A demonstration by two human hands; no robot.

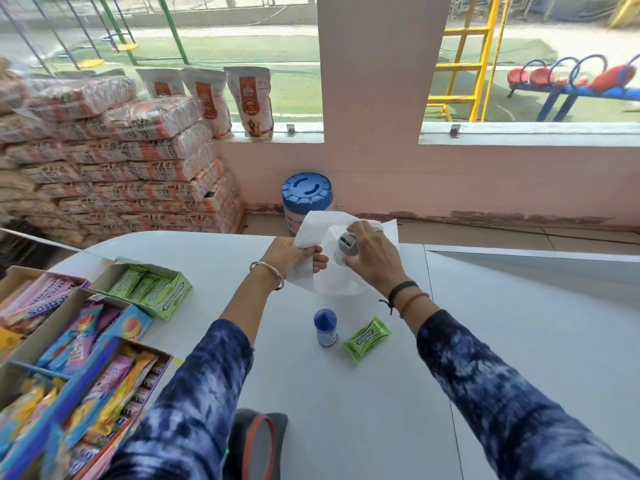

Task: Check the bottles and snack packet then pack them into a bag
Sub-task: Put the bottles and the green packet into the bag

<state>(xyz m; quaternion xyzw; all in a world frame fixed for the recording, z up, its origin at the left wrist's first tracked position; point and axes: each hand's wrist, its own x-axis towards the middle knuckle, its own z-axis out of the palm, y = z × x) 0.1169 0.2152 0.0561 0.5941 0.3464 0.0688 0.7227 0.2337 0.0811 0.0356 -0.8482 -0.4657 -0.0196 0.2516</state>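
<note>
Now the first bottle goes into the bag.
Left hand (289, 254) pinches the bag (332, 271) open; right hand (372, 258) grips a bottle (344, 249) at its mouth. Blue bottle (325, 327) and packet (367, 339) wait nearby; a slack rim could snag.

Left hand (291, 254) pinches white bag (332, 278) open — right hand (372, 252) lowers bottle (346, 245) in.

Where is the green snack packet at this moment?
In the head view, the green snack packet lies on the white table, just right of the blue-capped bottle.
</note>
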